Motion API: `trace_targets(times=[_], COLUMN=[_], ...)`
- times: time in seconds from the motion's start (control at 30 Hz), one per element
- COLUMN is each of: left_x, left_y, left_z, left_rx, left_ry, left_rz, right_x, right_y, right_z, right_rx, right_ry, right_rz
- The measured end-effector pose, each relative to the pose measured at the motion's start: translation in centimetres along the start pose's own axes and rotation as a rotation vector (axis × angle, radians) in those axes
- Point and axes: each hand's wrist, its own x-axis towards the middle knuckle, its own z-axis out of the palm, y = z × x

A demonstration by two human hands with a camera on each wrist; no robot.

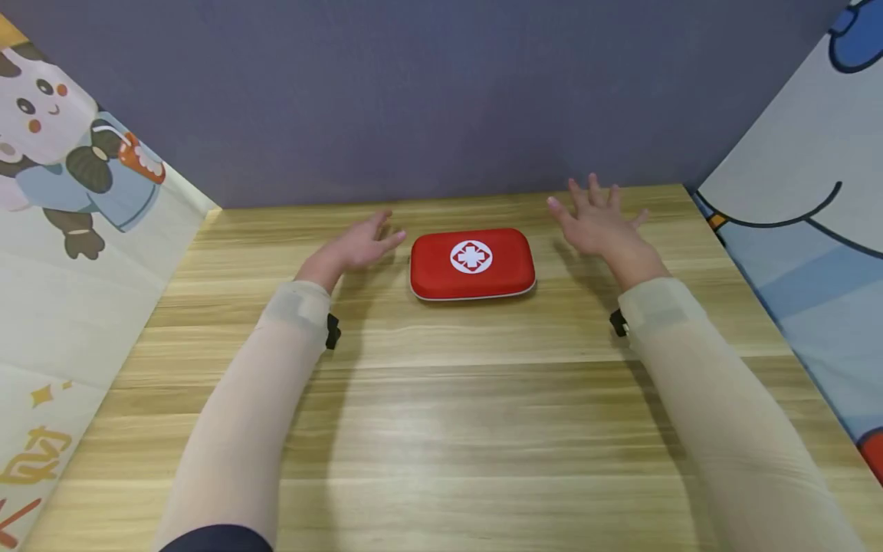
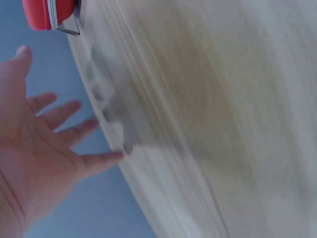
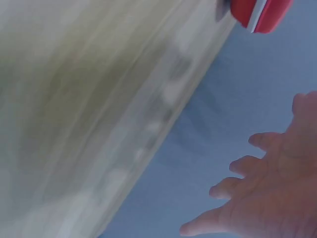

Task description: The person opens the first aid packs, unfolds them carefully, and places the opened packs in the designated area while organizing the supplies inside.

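Observation:
A red zippered case (image 1: 441, 268) with a white round cross emblem lies flat near the back of the wooden table (image 1: 428, 429). To its left, my left hand (image 1: 355, 244) hovers with fingers extended, apart from the case. My right hand (image 1: 599, 224) is raised on the other side, its fingers spread wide and touching nothing. In the left wrist view, the left hand (image 2: 44, 144) shows an open palm, with one end of the red case (image 2: 47, 12) at the top. The right wrist view has the right hand (image 3: 270, 188) with spread fingers and a corner of the case (image 3: 262, 12).
A grey-blue panel (image 1: 441, 100) stands along the table's back edge. Printed cartoon panels flank it, a left one (image 1: 76, 299) and a right one (image 1: 779, 146). Each sleeve cuff carries a small dark device, on the left (image 1: 333, 331) and on the right (image 1: 618, 323).

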Motion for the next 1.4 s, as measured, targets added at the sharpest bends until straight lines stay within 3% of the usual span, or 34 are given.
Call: trace_targets(times=[0.23, 0.43, 0.7, 0.83, 1.07, 1.4], left_x=[0.3, 0.5, 1.8, 2.3, 3.4, 2.9], left_y=[0.3, 1.0, 1.5, 1.7, 2.4, 2.9], left_z=[0.5, 1.1, 1.9, 1.9, 2.0, 2.3], left_rx=[-0.083, -0.169, -0.188, -0.151, -0.063, 0.084], left_ry=[0.016, -0.031, -0.073, -0.073, -0.060, -0.027], left_rz=[0.079, 0.161, 0.162, 0.135, 0.130, 0.157], right_x=[-0.2, -1.0, -2.2, -2.0, -2.2, -2.7], right_y=[-2.7, -6.0, -9.5, -9.7, -9.4, -10.2], right_z=[0.3, 2.0, 3.9, 4.3, 4.3, 4.8], right_rx=[-0.036, -0.071, -0.039, -0.044, -0.043, -0.076], right_ry=[-0.044, -0.098, -0.136, -0.147, -0.143, -0.167], right_rz=[-0.073, -0.260, -0.482, -0.504, -0.466, -0.421])
